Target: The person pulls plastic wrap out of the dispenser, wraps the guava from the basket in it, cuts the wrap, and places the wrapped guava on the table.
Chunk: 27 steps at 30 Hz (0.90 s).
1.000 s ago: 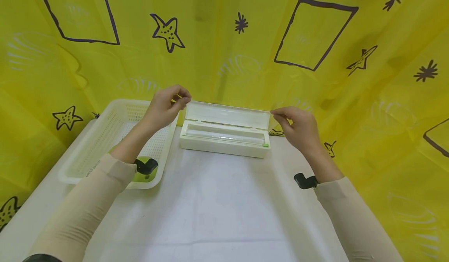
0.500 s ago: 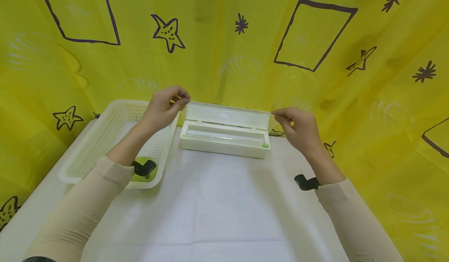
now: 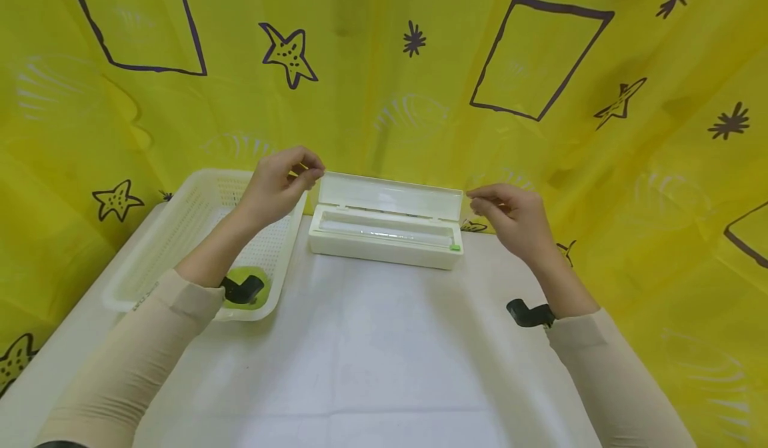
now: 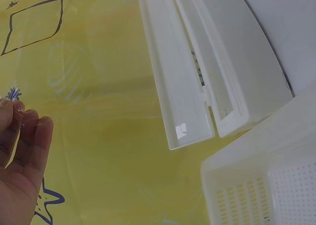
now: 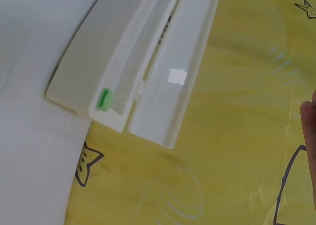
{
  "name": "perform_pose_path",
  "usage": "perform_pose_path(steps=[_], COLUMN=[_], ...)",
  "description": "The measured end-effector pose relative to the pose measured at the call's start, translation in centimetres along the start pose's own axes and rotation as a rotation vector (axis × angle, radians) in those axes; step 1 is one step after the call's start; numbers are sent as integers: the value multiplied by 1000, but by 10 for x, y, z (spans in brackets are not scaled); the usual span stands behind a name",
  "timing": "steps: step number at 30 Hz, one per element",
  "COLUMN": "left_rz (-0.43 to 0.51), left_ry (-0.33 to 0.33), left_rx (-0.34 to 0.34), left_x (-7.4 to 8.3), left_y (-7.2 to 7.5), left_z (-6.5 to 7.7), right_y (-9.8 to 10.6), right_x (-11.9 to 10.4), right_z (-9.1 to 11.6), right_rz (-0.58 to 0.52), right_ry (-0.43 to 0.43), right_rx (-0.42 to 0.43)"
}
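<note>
A cream cling film dispenser [image 3: 384, 251] stands on the table with its lid [image 3: 390, 195] raised and a clear roll [image 3: 384, 232] inside. My left hand [image 3: 279, 185], above the lid's left corner, pinches thin clear cling film [image 4: 29, 119] between thumb and fingers. The film catches the light at those fingertips in the left wrist view. Beyond the lid's right corner, my right hand [image 3: 515, 220] holds thumb and fingertips together on the film, which is nearly invisible there. A green slider [image 5: 104, 99] sits at the dispenser's right end.
To the left, a cream perforated basket [image 3: 281, 271] contains a round green item [image 3: 259, 278], partly hidden by the left wrist's camera. A yellow patterned curtain [image 3: 360, 101] hangs right behind the dispenser. White cloth [image 3: 360, 355] covers the table.
Both hands have drifted very slightly apart, left hand leftward and right hand rightward. The dispenser and basket have stayed where they were.
</note>
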<state>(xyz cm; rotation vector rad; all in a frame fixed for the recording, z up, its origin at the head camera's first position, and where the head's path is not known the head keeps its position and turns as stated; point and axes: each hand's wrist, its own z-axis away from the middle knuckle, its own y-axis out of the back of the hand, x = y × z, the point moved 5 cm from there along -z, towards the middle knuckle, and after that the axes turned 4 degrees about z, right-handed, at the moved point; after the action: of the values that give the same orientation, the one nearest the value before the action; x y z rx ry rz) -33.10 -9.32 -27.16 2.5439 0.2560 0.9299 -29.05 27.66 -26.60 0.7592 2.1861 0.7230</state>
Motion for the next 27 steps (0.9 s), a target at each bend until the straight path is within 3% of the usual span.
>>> perform_pose_path(steps=[12, 27], left_rz=[46, 7], left_ry=[51, 58], left_rx=[-6, -16], left_x=[5, 15], left_y=[1, 4], left_z=[6, 11], right_y=[-2, 2], right_x=[6, 2], right_z=[3, 7], right_rz=[-292, -296], right_ry=[-148, -126], right_rx=[-101, -84])
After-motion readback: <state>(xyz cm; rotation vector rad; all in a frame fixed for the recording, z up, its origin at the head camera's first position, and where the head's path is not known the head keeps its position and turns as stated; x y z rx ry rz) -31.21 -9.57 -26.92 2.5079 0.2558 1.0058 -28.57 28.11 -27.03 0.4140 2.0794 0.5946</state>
